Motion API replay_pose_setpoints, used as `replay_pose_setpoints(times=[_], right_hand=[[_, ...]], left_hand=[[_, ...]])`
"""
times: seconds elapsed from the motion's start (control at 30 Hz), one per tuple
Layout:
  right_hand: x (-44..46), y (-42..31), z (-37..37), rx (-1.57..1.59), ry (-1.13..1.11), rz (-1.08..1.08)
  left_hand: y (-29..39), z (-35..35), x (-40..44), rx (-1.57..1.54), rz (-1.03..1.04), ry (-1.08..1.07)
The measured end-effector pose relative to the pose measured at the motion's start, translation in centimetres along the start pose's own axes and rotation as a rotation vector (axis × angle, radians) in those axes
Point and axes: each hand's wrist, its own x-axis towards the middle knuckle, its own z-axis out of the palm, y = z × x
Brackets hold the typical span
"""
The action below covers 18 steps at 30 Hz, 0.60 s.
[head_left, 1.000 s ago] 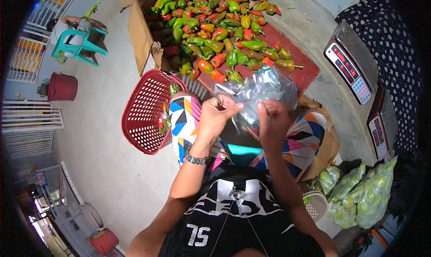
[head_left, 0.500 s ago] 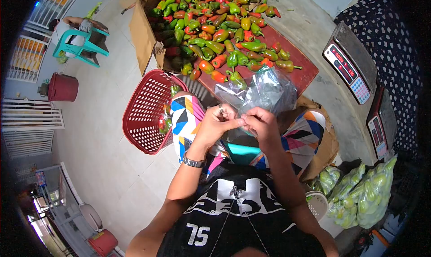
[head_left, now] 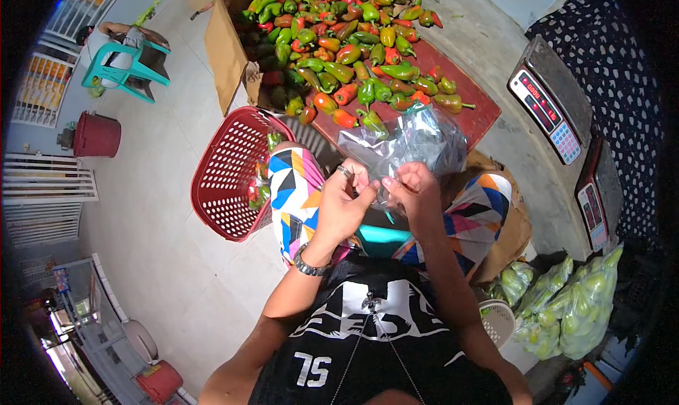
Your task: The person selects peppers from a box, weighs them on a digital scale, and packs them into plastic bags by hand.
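A clear plastic bag lies loosely crumpled in front of me, over the near edge of a red board. My left hand, with a ring and a watch at the wrist, pinches the bag's near edge. Close beside it, my right hand grips the same edge between thumb and fingers. A small gap separates the two thumbs. Just past the bag, red, green and mixed-colour peppers are heaped on the board and against a cardboard box.
A red perforated basket holding some wrapped peppers stands by my left knee. To the right are two digital scales and filled plastic bags of green produce. A person sits on a teal chair at the far left.
My hands have moved slightly apart; the thumbs met before and now have a gap between them. More of the clear bag's edge shows between the fingers.
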Motion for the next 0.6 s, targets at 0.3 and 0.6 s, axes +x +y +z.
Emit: replay_pose_setpoints(times=[0.3, 0.6], right_hand=[[0.2, -1.0, -2.5, -0.478, 0.12, -0.266], [-0.4, -1.6, 1.4, -0.941, -0.251, -0.569]], left_hand=[[1.8, -4.0, -0.3, 0.704, 0.327, -0.13], [0.8, -5.7, -0.9, 1.01, 0.168, -0.051]])
